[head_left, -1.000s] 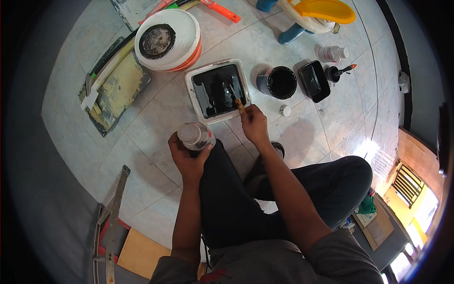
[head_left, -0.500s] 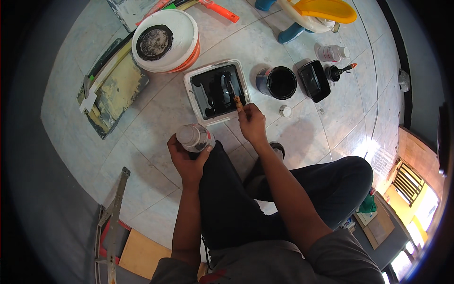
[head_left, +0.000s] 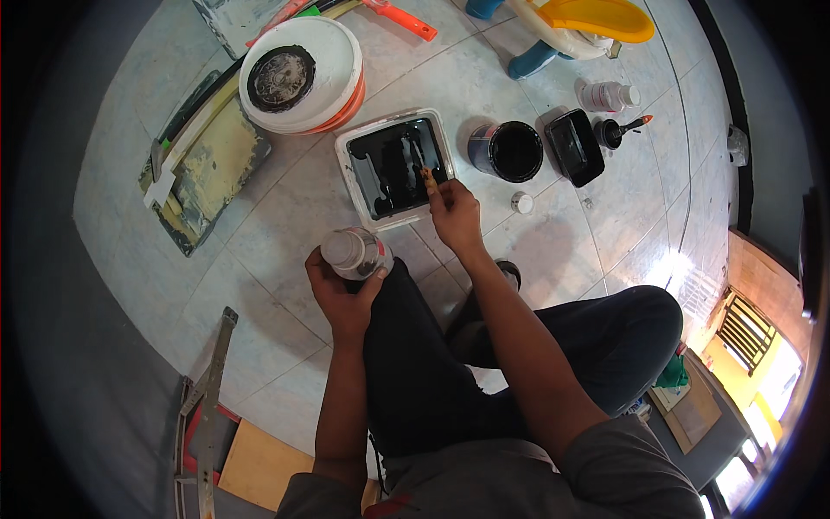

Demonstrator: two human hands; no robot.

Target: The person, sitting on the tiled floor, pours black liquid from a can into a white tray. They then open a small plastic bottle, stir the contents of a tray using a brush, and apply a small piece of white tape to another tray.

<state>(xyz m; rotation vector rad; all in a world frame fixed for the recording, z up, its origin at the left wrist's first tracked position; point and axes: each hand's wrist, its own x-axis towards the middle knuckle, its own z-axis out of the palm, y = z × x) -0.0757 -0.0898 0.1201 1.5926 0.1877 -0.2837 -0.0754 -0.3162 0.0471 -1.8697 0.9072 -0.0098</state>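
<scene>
Pale tiles pave the floor [head_left: 272, 285], which runs from a grey wall [head_left: 104, 346] along its left edge to a dark strip and another grey wall on the right. Near the middle of the floor sits a square white-rimmed tub [head_left: 344, 169] of black liquid, turned slightly askew. Over its near right corner, the right hand [head_left: 456, 216] pinches a brown stick [head_left: 429, 180] between its fingers, the stick slanting inward across the rim; whether its far end dips in, I cannot tell. Just outside the tub's near edge, the left hand [head_left: 344, 303] has its fingers wrapped around a clear bottle [head_left: 367, 255] beside the left knee; whether the bottle touches the knee is unclear.

Only a narrow strip of tile parts the tub from a can [head_left: 478, 154] of black liquid on its right. Farther toward the floor's right edge come a black tray [head_left: 593, 176], a small pot holding a brush [head_left: 638, 124], and a white bottle [head_left: 603, 97]. A small white cap [head_left: 521, 202] lies near the can, with wider tile to its right. Beyond the tub's far left corner stands a white-lidded bucket [head_left: 341, 56]; a smeared board [head_left: 220, 169] lies nearer the left wall, with broad tile between it and the left hand.
</scene>
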